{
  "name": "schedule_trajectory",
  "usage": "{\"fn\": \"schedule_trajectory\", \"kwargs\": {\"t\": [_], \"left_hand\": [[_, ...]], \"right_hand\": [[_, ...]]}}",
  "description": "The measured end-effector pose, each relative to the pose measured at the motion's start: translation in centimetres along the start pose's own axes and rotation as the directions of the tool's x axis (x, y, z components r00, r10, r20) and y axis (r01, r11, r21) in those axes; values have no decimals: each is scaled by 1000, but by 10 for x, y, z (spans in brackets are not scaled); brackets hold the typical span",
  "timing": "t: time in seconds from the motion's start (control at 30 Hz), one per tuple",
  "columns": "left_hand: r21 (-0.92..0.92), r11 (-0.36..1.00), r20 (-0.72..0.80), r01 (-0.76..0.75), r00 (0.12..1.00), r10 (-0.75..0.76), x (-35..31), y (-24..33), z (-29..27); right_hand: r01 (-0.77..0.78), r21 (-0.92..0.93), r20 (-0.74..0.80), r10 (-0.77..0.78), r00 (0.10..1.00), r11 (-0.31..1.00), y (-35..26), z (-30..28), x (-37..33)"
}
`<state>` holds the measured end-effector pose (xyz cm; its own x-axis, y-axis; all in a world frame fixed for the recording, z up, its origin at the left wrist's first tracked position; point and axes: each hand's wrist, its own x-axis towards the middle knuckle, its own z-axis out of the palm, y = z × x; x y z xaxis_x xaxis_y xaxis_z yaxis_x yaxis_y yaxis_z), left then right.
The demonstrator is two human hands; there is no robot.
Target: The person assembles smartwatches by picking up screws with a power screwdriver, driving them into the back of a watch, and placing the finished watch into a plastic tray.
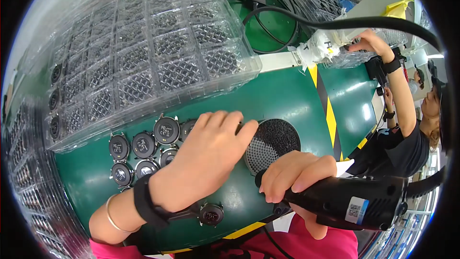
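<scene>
My right hand [299, 180] is wrapped round a black handheld power tool [366, 201] with a white and blue label. A cord or hose leaves its far right end. My left hand [206, 156] is closed, thumb and finger pinched near a small dark part; what it holds is mostly hidden. Between and just beyond the hands lies a round pad [280, 134], part black and bristly, part grey and dotted. Beside and under my left hand sit several round watch cases [143, 145]. One more watch case [211, 214] lies close to me, below my left wrist.
Clear plastic trays [148, 57] with pockets are stacked at the far left, more along the left edge. Black cables coil behind. A thick black hose [383, 23] arches across the upper right. Striped tape [326, 110] marks the green table. A co-worker [402, 148] reaches in at right.
</scene>
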<state>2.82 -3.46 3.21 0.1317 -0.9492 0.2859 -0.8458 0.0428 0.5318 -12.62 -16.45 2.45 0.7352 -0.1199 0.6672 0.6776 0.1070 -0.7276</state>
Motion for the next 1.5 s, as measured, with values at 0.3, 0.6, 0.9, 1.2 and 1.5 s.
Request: {"fn": "schedule_trajectory", "kwargs": {"t": [0.3,0.6,0.9,1.2,1.5], "left_hand": [[-16,995,167,99,981,-95,18,0,-15],[-213,966,-314,147,926,-210,68,-39,-50],[37,968,-251,247,940,-230,-4,-63,-94],[-18,904,-182,428,887,-424,-75,-90,-140],[59,881,-179,469,873,-453,-135,-106,-168]], "right_hand": [[-32,55,-6,32,999,998,1,-3,-3],[-23,119,-30,27,999,993,4,-3,-6],[-18,102,-3,18,1000,995,5,-7,-5],[29,23,27,-30,999,999,10,-10,-4],[21,27,8,-22,1000,999,8,-6,0]]}}
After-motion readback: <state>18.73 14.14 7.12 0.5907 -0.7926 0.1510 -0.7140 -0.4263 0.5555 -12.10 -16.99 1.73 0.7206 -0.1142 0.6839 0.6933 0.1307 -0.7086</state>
